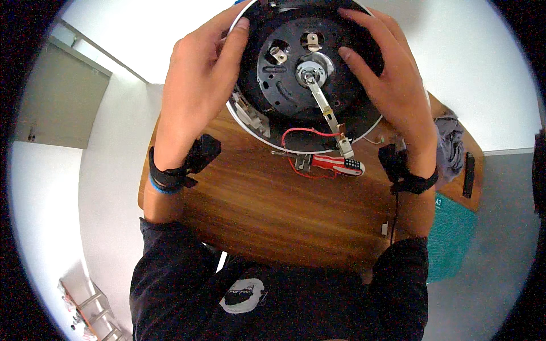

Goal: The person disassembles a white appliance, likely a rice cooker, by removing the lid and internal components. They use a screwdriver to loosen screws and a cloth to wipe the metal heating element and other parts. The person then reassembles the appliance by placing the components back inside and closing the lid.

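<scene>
Held between my hands is a round appliance housing, possibly a rice cooker body, with its open side toward me. It has a white rim and a dark metal plate inside. From the plate's middle a metal lever strip reaches past the rim, with a red wire at its outer end. My left hand grips the left rim, thumb over the edge. My right hand is closed on the right side, thumb and finger reaching inside. A red-and-black screwdriver handle lies on the table just below the rim.
The wooden table spreads beneath. At its right are a bunched grey cloth, a black bar-shaped item, a green cutting mat and a small white piece. A ladder stands at lower left.
</scene>
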Available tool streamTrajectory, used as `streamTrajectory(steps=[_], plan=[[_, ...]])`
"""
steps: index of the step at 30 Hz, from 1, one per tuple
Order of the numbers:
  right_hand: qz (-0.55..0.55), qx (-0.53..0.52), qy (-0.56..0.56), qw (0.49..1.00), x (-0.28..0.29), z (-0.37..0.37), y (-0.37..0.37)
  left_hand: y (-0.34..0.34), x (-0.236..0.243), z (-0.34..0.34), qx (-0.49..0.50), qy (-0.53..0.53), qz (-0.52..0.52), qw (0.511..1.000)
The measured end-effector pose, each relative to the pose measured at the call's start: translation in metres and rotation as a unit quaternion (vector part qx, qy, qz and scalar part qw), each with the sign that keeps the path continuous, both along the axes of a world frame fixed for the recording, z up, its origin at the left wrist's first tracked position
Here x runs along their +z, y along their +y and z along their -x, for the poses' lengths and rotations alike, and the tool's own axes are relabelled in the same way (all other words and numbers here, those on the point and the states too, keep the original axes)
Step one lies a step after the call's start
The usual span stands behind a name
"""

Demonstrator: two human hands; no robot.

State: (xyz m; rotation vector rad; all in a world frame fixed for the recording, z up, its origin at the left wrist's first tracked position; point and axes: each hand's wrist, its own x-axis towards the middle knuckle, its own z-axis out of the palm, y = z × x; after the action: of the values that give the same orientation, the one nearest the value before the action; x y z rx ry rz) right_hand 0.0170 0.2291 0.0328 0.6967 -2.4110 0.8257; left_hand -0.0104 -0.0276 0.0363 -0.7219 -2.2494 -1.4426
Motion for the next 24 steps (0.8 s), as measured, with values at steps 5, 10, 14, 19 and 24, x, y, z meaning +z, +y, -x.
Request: streamTrajectory(steps=[5, 10, 14, 19, 24], plan=[[-0.054, 0.03, 0.089, 0.994, 0.008, -0.002, -0.01, 0.003, 0.008, -0.009, 0.033, -0.049, 0.02, 0.998], [-0.045, 0.001, 0.039, 0.998, 0.011, -0.006, -0.018, 0.0, 0.009, -0.01, 0.044, -0.027, 0.053, 0.997], [-0.052, 0.022, 0.096, 0.994, 0.011, -0.002, -0.017, 0.001, 0.02, -0.017, 0.038, -0.034, 0.088, 0.995], [-0.021, 0.027, 0.112, 0.993, 0.012, -0.003, -0.021, 0.004, 0.016, -0.015, 0.061, -0.029, 0.085, 0.994], [-0.005, 0.013, 0.122, 0.992, 0.009, -0.006, -0.021, 0.001, 0.009, -0.011, 0.053, -0.035, 0.088, 0.994]])
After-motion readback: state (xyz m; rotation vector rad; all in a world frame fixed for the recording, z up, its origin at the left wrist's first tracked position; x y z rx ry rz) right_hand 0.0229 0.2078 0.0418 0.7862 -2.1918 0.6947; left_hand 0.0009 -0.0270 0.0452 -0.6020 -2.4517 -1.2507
